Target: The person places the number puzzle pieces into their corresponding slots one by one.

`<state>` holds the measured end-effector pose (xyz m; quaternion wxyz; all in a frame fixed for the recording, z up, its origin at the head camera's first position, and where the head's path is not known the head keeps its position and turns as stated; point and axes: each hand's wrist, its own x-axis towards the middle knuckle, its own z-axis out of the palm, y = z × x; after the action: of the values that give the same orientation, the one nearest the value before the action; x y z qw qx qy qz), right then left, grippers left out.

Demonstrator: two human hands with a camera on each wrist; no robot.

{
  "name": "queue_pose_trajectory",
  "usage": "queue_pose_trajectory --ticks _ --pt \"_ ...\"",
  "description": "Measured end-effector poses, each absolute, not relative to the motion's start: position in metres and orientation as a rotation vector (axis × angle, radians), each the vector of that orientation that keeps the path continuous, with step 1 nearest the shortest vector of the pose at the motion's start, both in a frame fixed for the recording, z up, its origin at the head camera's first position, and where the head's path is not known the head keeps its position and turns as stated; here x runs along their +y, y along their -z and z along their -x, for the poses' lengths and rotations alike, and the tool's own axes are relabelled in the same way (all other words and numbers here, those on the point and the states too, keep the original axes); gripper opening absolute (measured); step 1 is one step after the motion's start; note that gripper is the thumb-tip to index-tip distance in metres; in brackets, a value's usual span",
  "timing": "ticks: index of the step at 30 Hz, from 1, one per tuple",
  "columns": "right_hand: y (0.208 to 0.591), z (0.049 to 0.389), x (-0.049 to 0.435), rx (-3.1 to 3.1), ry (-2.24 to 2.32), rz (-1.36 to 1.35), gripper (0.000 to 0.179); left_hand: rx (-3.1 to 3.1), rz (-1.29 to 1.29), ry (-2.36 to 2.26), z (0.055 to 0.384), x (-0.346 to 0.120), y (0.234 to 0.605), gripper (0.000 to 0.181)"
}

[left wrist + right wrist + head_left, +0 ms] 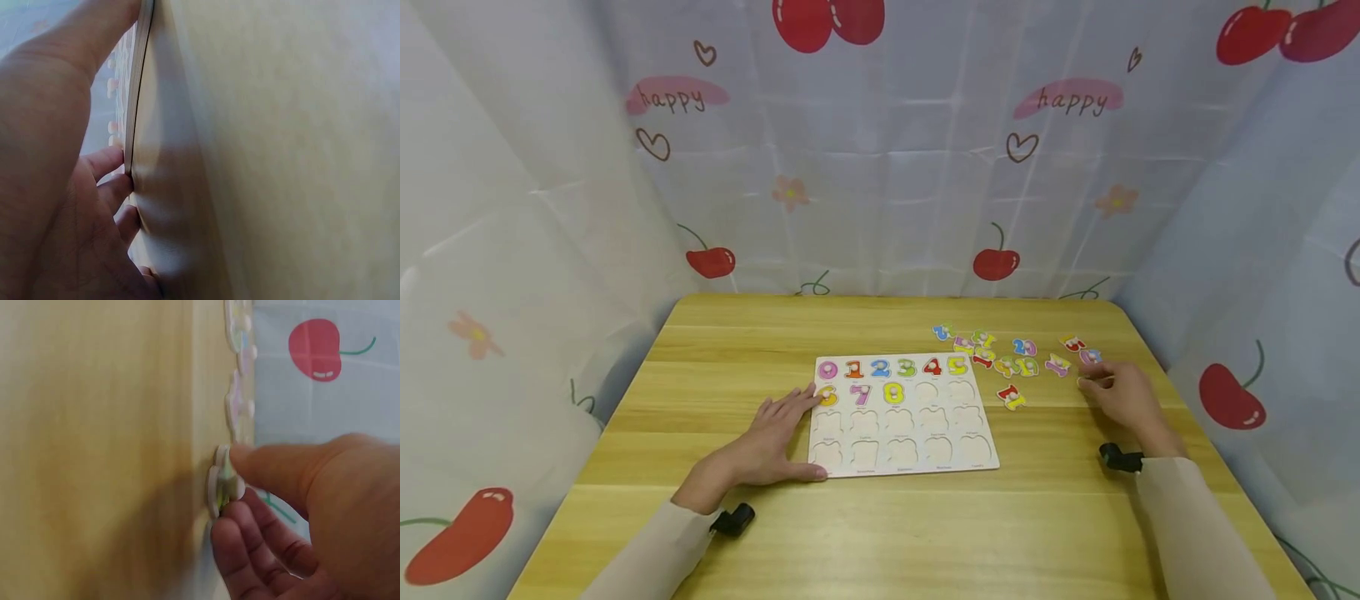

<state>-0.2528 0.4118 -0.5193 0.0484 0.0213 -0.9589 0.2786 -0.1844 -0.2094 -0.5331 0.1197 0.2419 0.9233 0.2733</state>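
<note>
A white number puzzle board [943,398] lies on the table, with colored number pieces 0 to 8 in its upper two rows and bare shaped recesses below. At its left edge rests my left hand [763,450], fingertips by the orange 6 [827,396] and thumb at the near-left corner. In the left wrist view the fingertips touch the board's side [139,81]. My right hand [1123,396], right of the loose pieces, pinches a yellow-green number piece [215,487] with a pale knob between thumb and fingers. Its number is hidden.
Several loose number pieces lie beyond and right of the board, among them a red-yellow 11 [1011,397], a purple one [1057,365] and a blue one [1024,347]. The wooden table [925,542] has cherry-printed curtains [880,167] at its back and sides.
</note>
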Motion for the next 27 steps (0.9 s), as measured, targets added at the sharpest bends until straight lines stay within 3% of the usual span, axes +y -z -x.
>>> queue_pose_trajectory --ticks 4,19,27 --pt "0.521 0.251 0.414 -2.904 -0.843 -0.022 0.019 2.696 -0.696 -0.799 0.185 -0.209 0.535 0.125" --pt "0.524 0.247 0.405 -2.879 -0.784 0.033 0.017 2.696 -0.689 -0.800 0.184 -0.211 0.537 0.126" --pt "0.515 0.245 0.375 -2.807 -0.751 -0.154 0.016 2.697 -0.706 -0.807 0.184 -0.210 0.534 0.125"
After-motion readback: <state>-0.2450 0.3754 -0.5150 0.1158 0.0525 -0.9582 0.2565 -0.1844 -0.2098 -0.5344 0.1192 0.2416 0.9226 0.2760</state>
